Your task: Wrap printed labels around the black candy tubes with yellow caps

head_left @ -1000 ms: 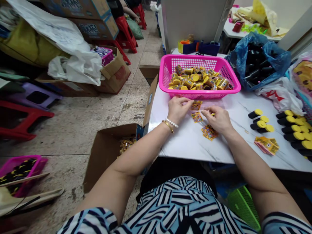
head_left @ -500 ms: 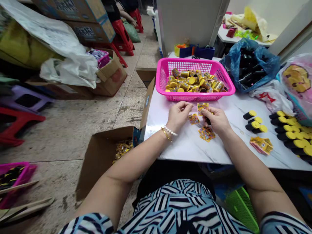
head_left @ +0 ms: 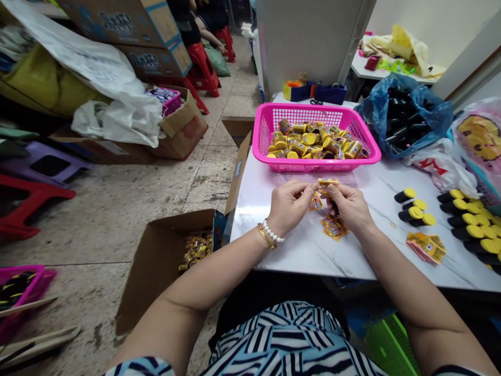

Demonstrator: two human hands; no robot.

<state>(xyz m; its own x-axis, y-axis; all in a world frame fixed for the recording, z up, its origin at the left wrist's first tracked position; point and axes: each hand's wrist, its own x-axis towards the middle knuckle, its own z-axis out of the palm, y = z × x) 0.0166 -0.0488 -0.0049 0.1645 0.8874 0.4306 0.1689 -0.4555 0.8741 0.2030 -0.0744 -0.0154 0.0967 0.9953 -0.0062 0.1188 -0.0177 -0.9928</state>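
Grey veins crossed the white worktop (head_left: pixel 274 250) beneath both hands. Between the left hand (head_left: pixel 290 206) and the right hand (head_left: pixel 351 206) was a small yellow label (head_left: pixel 327 183), glossy and printed in darker tones, its print too fine to read. Its upper edge ran crosswise between the two hands; which side was its longer one could not be told. The right hand pinched it, a dark piece (head_left: pixel 334 207) showing below the thumb; the left thumb and forefinger were pressed together at its left edge, their grip on it unclear. Near the right hand lay overlapping printed labels (head_left: pixel 333 227). Beyond both hands, a pink basket (head_left: pixel 317 167) held yellow-wrapped cylinders (head_left: pixel 309 139). Well beyond the left hand, stylised white lettering on a carton (head_left: pixel 117 23) was illegible.
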